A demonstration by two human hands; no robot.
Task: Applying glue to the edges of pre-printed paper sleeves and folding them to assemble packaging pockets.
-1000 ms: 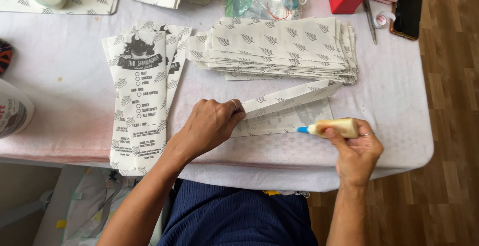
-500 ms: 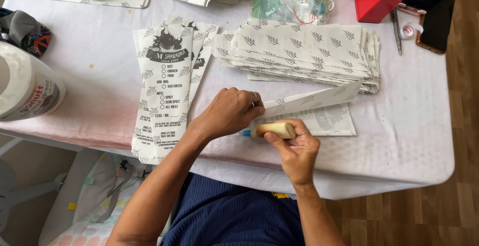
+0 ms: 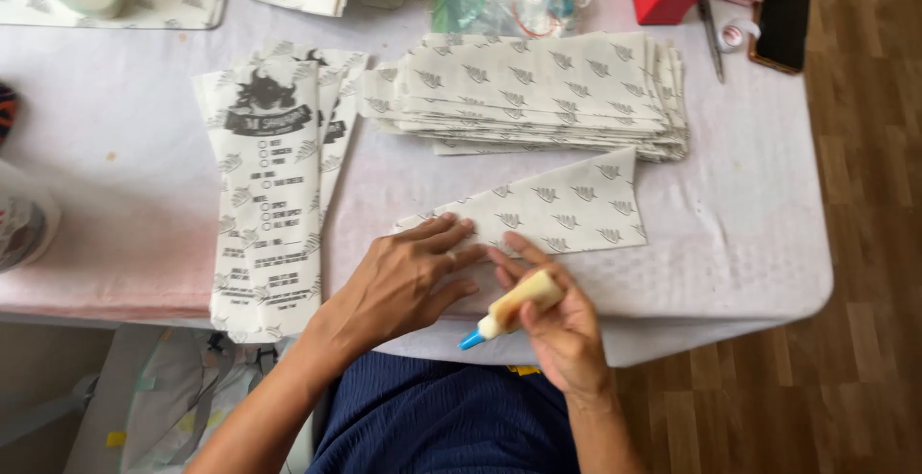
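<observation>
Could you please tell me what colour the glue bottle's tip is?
Blue, on the glue bottle in the right hand; head view.

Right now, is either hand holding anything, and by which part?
The right hand holds a glue bottle by its body, blue tip free. The left hand holds nothing; it presses flat on the folded paper.

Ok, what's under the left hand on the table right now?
The left hand presses flat on the narrow end of a folded patterned paper sheet, which lies on the white tablecloth. Whatever part of the paper sits beneath the palm is covered.
</observation>
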